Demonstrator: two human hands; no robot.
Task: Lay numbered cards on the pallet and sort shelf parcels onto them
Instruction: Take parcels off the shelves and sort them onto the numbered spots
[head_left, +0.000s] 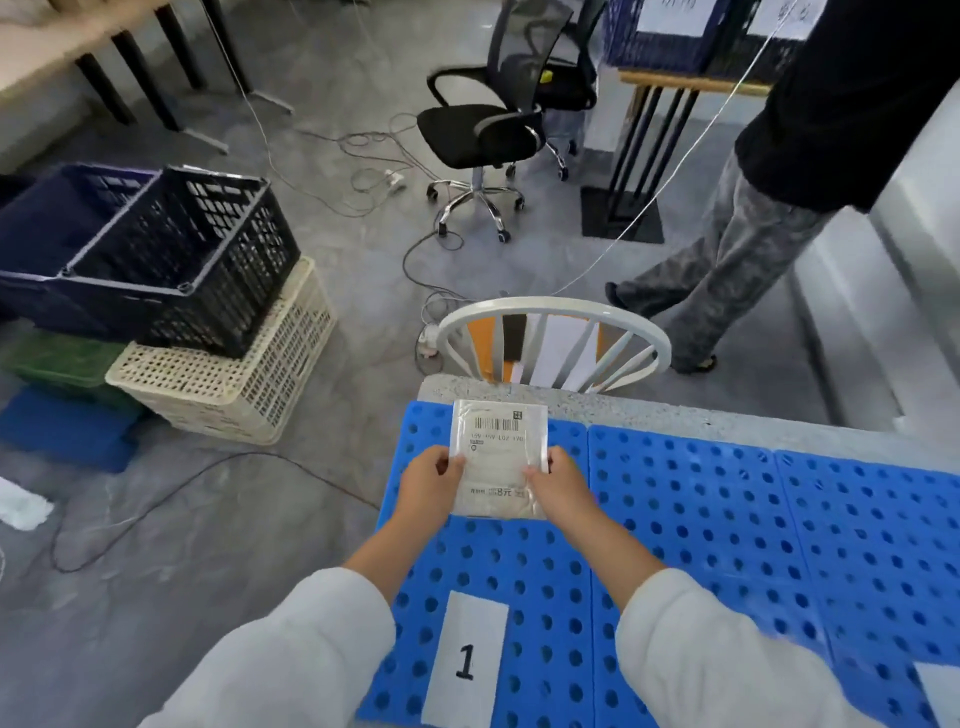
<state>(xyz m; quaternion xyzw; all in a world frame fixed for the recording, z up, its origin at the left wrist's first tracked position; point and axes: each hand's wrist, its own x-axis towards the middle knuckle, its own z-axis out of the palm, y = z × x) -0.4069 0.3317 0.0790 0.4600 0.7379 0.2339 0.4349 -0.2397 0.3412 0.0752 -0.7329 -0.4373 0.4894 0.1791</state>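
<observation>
Parcel (497, 457) was pinched at either edge by left hand (428, 483) and right hand (556, 480) over the blue pallet (701, 519). Sorting seemed underway; the next move likely meant lowering it onto its matching card, perhaps card 1 (465, 660).

1. A blue perforated plastic pallet (727, 519) lies on a speckled grey slab (649, 413), whose far edge shows behind it.
2. A white paper card marked 1 (465, 660) lies on the pallet's near left part. A second white paper card (941, 693) lies at its near right edge.
3. A flat clear-wrapped parcel with a barcode label (498, 452) is over the pallet's far left corner, beyond the numbered card. The left hand (428, 486) pinches its left edge and the right hand (556, 483) its right edge.
4. A white round-backed wooden chair (553, 312) stands just behind the slab.
5. On the floor to the left of the pallet, a dark blue lattice plastic crate (171, 254) sits on a cream perforated plastic crate (234, 384).
6. A black mesh office chair (483, 130) stands farther back, with a person in a dark top (753, 249) to its right.
</observation>
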